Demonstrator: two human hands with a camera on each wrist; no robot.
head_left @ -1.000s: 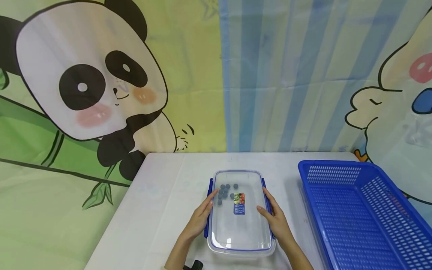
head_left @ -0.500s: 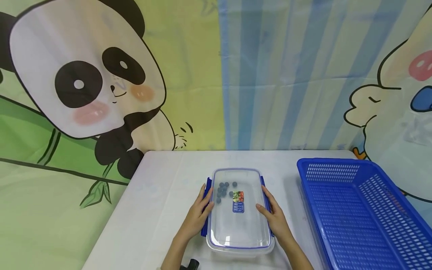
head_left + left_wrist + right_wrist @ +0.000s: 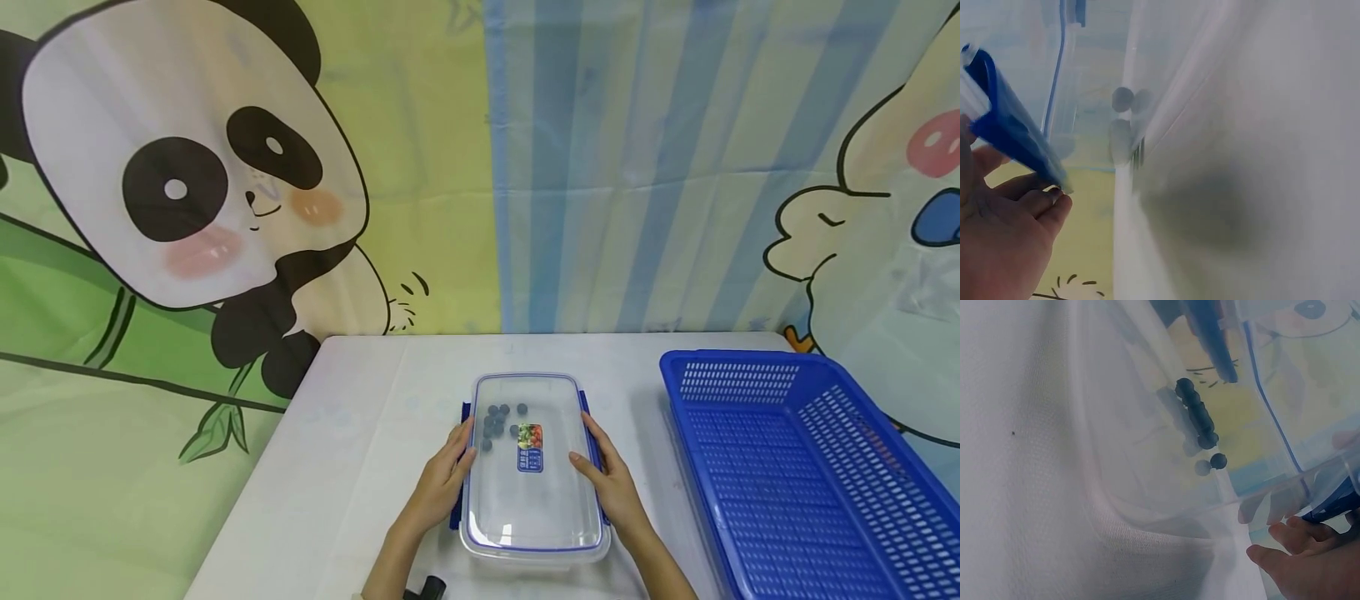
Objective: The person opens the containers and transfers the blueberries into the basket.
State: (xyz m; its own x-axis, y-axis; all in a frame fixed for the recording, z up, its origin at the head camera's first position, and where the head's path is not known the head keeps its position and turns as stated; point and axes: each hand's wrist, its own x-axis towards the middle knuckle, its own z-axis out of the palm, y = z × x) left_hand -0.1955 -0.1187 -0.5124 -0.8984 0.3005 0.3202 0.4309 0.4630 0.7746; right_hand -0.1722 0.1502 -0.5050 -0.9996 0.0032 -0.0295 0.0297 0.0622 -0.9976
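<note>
Two hands flank a clear plastic box (image 3: 1129, 444) on a white table (image 3: 375, 417), its long sides facing left and right and its lid (image 3: 558, 508) on. We see the left hand (image 3: 438, 483) half curled, fingers bent round the left clip (image 3: 1019, 134), which stands out from the box wall. The right hand (image 3: 617, 492) grips the opposite side, thumb laid on the lid, fingers curled by the right clip (image 3: 1338, 503); we cannot tell whether that clip is locked.

Inside, small dark balls (image 3: 495, 422) lie loose toward the far left, beside the label (image 3: 529, 450) as we look down. A blue basket (image 3: 776, 492) stands to the right of the box, well apart from it, and a panda drawing (image 3: 202, 283) fills the left of the backdrop.

We judge the box light for its size and fairly stiff, its smooth plastic apt to slip under dry fingertips. The clips look thin, and their hinges are probably the weakest part, so we would press near the free edge and not twist. To steady the box, we would hold the long sides low on the wall; a sharp tilt would likely set the balls rolling.
</note>
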